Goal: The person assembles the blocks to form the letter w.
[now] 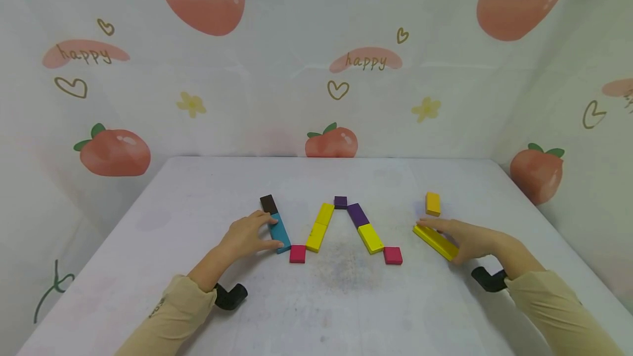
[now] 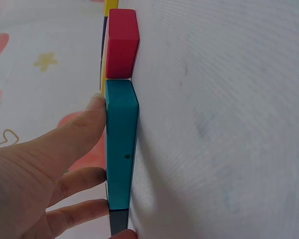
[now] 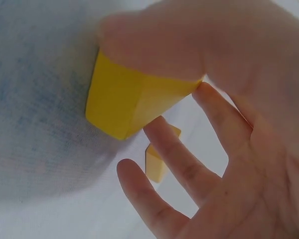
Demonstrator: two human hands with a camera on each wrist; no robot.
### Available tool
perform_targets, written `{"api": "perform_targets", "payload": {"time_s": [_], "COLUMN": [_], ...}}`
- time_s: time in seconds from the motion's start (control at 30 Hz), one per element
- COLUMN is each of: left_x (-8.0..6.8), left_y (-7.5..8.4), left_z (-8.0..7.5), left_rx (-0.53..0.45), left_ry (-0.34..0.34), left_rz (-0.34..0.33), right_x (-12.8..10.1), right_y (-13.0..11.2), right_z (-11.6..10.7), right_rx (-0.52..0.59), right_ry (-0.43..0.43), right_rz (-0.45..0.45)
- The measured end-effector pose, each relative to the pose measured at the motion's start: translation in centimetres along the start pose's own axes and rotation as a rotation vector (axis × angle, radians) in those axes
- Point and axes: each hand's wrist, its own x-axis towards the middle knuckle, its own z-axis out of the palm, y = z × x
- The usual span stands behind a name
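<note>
In the head view my left hand (image 1: 249, 235) rests on a blue block (image 1: 280, 232), its thumb toward the near end and fingers toward the far end. A black block (image 1: 268, 204) continues the line beyond it; in the left wrist view a fingertip touches that dark block (image 2: 118, 222). At the blue block's near end lies a red block (image 1: 297, 254). On the right side, my right hand (image 1: 477, 239) pinches a long yellow block (image 1: 435, 242) lengthwise, thumb at the near end and a finger at the far end. Its thumb hides part of the block in the right wrist view.
Between the hands, a left yellow strip (image 1: 320, 227), a small purple block (image 1: 340, 202), a longer purple block (image 1: 358, 215), another yellow block (image 1: 371, 239) and a second red block (image 1: 393, 255) form a zigzag. An orange-yellow block (image 1: 432, 204) lies beyond the right hand.
</note>
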Motion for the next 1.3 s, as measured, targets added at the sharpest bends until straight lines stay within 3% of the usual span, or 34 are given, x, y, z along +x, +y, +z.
{"api": "perform_targets", "payload": {"time_s": [0.6,0.83,1.3], "left_x": [-0.2,-0.2,-0.2], "left_y": [-0.1,0.0,0.1], "left_z": [-0.1,-0.2,-0.3], "left_rx": [0.002,0.001,0.004], "left_ry": [0.005,0.004,0.006], "left_rz": [0.000,-0.001,0.003], "right_x": [0.9,1.6,3.3], "right_y": [0.3,-0.6,-2.2], "right_z": [0.8,0.8,1.6], "right_rx": [-0.016,0.041,0.037], "right_ry": [0.170,0.235,0.321], "right_rz": [-0.062,-0.044,0.003]}}
